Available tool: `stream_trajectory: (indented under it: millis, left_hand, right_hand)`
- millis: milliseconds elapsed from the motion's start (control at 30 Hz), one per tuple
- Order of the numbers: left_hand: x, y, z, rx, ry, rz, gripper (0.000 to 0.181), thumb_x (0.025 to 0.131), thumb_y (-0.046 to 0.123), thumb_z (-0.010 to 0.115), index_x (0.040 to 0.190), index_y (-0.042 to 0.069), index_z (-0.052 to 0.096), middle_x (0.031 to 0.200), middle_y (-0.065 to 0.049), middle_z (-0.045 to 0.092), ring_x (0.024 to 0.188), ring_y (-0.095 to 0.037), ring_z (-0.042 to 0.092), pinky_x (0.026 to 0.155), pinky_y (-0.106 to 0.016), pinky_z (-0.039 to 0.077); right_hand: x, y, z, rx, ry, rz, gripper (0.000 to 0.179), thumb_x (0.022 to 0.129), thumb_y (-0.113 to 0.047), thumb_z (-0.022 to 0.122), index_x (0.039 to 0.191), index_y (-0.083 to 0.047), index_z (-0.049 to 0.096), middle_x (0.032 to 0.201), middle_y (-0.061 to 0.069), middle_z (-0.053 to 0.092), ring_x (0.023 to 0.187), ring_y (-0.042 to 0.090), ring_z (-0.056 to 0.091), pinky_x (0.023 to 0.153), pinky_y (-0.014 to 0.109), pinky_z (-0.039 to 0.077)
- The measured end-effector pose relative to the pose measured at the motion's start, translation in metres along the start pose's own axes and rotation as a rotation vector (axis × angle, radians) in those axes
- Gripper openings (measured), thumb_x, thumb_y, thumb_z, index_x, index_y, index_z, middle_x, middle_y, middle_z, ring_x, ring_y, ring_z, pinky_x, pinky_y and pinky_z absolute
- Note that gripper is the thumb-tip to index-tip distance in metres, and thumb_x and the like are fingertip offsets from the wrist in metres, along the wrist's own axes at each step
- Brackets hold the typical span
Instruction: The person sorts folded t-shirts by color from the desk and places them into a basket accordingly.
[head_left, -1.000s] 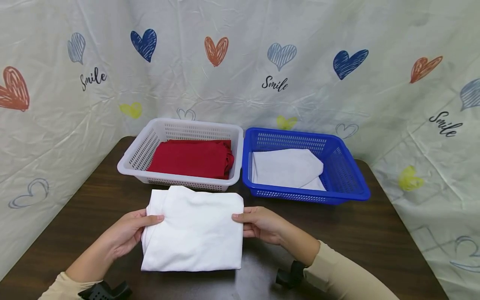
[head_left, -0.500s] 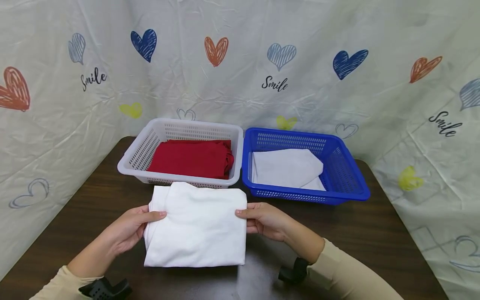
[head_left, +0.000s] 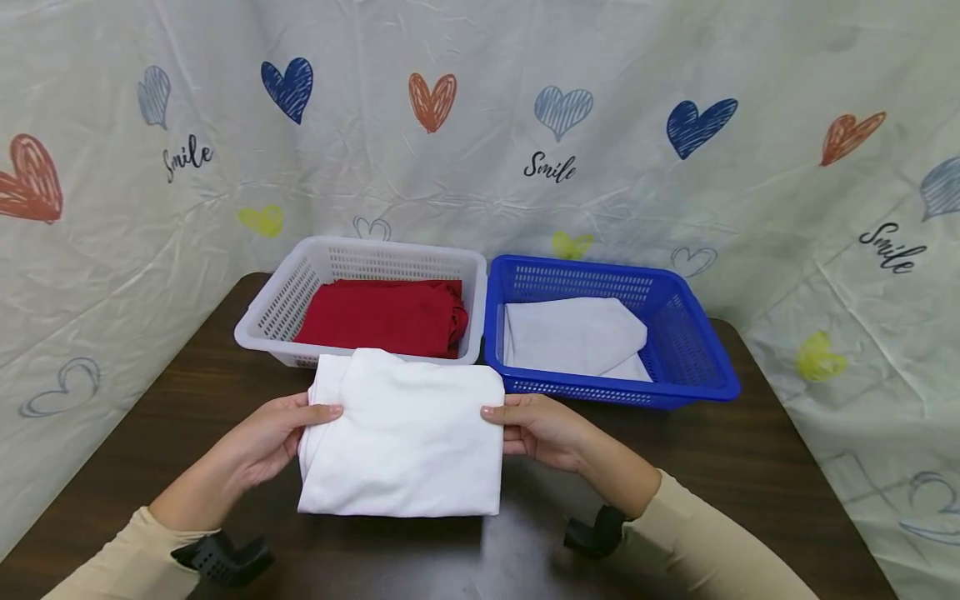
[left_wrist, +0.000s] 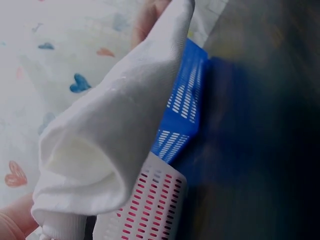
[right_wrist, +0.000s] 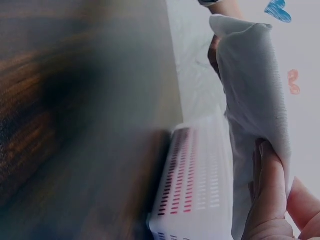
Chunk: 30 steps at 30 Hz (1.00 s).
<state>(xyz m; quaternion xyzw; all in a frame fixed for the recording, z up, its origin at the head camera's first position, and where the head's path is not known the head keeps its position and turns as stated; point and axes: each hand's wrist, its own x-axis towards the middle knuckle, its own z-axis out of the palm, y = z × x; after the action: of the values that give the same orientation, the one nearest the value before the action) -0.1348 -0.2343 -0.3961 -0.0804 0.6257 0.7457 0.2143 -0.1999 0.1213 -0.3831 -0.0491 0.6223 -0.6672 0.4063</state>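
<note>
A folded white garment (head_left: 405, 442) is held up off the table, in front of the two baskets. My left hand (head_left: 266, 437) pinches its left edge, thumb on top and fingers underneath. On the opposite edge my right hand (head_left: 551, 429) grips it the same way. The left wrist view shows the garment's (left_wrist: 120, 115) layers rolled in a loose fold, with a ribbed part near the bottom. Seen from the right wrist, the fingers (right_wrist: 272, 185) press against the cloth's underside. What lies inside the fold is hidden.
Behind the garment stands a white perforated basket (head_left: 251, 333) with folded red cloth (head_left: 382, 317) in it. To its right, a blue basket (head_left: 697, 392) holds a folded white cloth (head_left: 573, 333). Both rest on a dark wooden table (head_left: 720, 467) before a heart-printed curtain (head_left: 480, 167).
Both hands have carried the white garment forward and slightly right, so it now overlaps the front of the white basket in the head view. The baskets have stayed put.
</note>
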Motion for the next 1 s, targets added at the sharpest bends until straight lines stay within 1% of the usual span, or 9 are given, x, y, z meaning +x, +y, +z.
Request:
stream_trajectory:
  millis: [200, 433, 533, 733, 867, 1000]
  left_hand:
    - [0.004, 0.005, 0.005, 0.006, 0.006, 0.000, 0.061, 0.098, 0.020, 0.064, 0.144, -0.004, 0.032, 0.104, 0.003, 0.071, 0.097, -0.015, 0.074, 0.087, -0.036, 0.060]
    - [0.012, 0.012, 0.011, 0.009, -0.002, 0.004, 0.067, 0.097, 0.021, 0.065, 0.148, -0.003, 0.028, 0.105, 0.002, 0.071, 0.097, -0.016, 0.074, 0.087, -0.038, 0.060]
    - [0.016, 0.014, 0.013, 0.011, -0.003, 0.007, 0.066, 0.097, 0.021, 0.065, 0.147, -0.004, 0.029, 0.104, 0.003, 0.071, 0.096, -0.015, 0.074, 0.087, -0.038, 0.060]
    - [0.021, 0.018, 0.015, 0.017, -0.001, -0.006, 0.065, 0.097, 0.022, 0.065, 0.146, -0.002, 0.031, 0.103, 0.003, 0.070, 0.096, -0.016, 0.074, 0.087, -0.038, 0.060]
    - [0.023, 0.022, 0.019, 0.030, -0.010, 0.009, 0.065, 0.097, 0.021, 0.065, 0.146, -0.003, 0.032, 0.104, 0.002, 0.071, 0.095, -0.015, 0.074, 0.086, -0.038, 0.060]
    - [0.025, 0.026, 0.023, 0.023, -0.028, 0.025, 0.065, 0.097, 0.021, 0.065, 0.148, -0.003, 0.031, 0.105, 0.002, 0.071, 0.095, -0.015, 0.074, 0.086, -0.039, 0.060]
  right_hand:
    - [-0.003, -0.004, -0.004, -0.003, 0.015, -0.006, 0.037, 0.101, -0.016, 0.058, 0.132, 0.003, 0.057, 0.106, 0.002, 0.076, 0.094, 0.014, 0.075, 0.086, 0.030, 0.060]
    - [-0.007, -0.008, -0.011, 0.001, 0.026, -0.012, 0.035, 0.101, -0.017, 0.057, 0.131, 0.002, 0.058, 0.106, 0.002, 0.076, 0.095, 0.015, 0.075, 0.087, 0.029, 0.060]
    - [-0.007, -0.009, -0.014, 0.008, 0.032, -0.018, 0.035, 0.101, -0.017, 0.058, 0.130, 0.001, 0.059, 0.105, 0.002, 0.076, 0.094, 0.015, 0.075, 0.087, 0.029, 0.060]
    - [-0.009, -0.014, -0.017, -0.001, 0.037, -0.021, 0.034, 0.102, -0.017, 0.056, 0.131, 0.001, 0.058, 0.104, 0.001, 0.076, 0.093, 0.014, 0.075, 0.086, 0.028, 0.060]
    - [-0.011, -0.017, -0.019, 0.001, 0.041, -0.020, 0.031, 0.102, -0.017, 0.056, 0.127, 0.000, 0.060, 0.103, 0.001, 0.076, 0.092, 0.014, 0.075, 0.086, 0.028, 0.060]
    - [-0.013, -0.019, -0.023, 0.011, 0.035, -0.028, 0.028, 0.102, -0.016, 0.055, 0.125, -0.002, 0.061, 0.102, 0.000, 0.076, 0.092, 0.013, 0.074, 0.085, 0.028, 0.060]
